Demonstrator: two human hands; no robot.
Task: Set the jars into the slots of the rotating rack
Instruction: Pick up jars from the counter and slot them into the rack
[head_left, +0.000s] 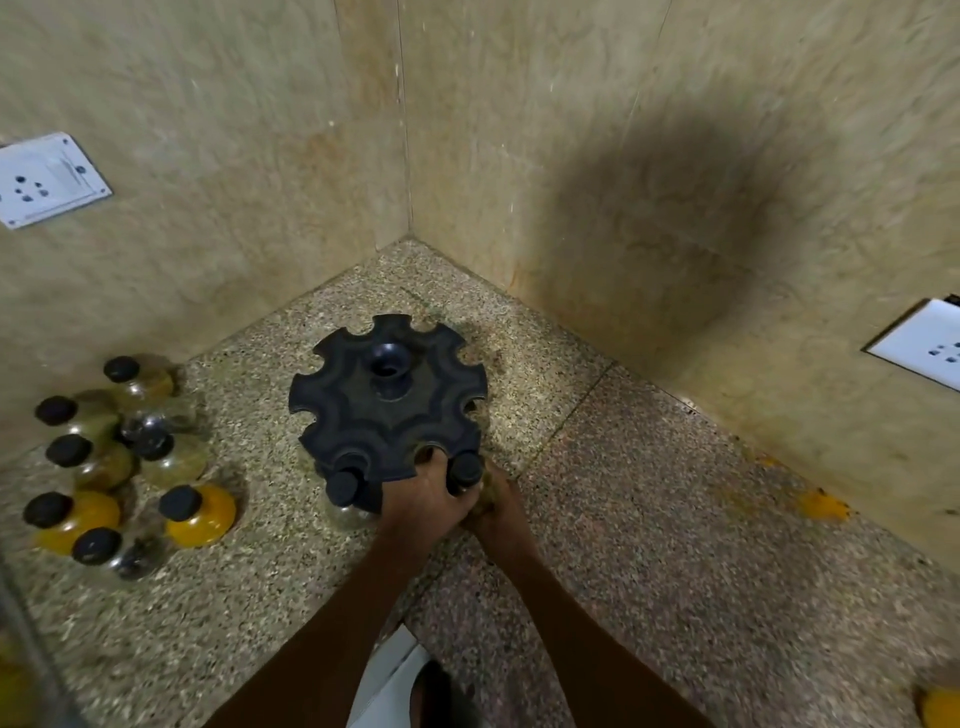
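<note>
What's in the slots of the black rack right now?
The rack shows two black-capped jars in its near slots, one left of the hands, one at the right hand. The left hand covers the slot between them. Far slots are empty.

The worktop lay open right of the rack and along its near edge. Walls closed the far corner. Loose jars crowded the left edge.

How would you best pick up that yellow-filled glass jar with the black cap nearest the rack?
Take the yellow-filled glass jar by its black cap, coming from above: it stands upright, the cap is narrow, and its right side is clear.
</note>
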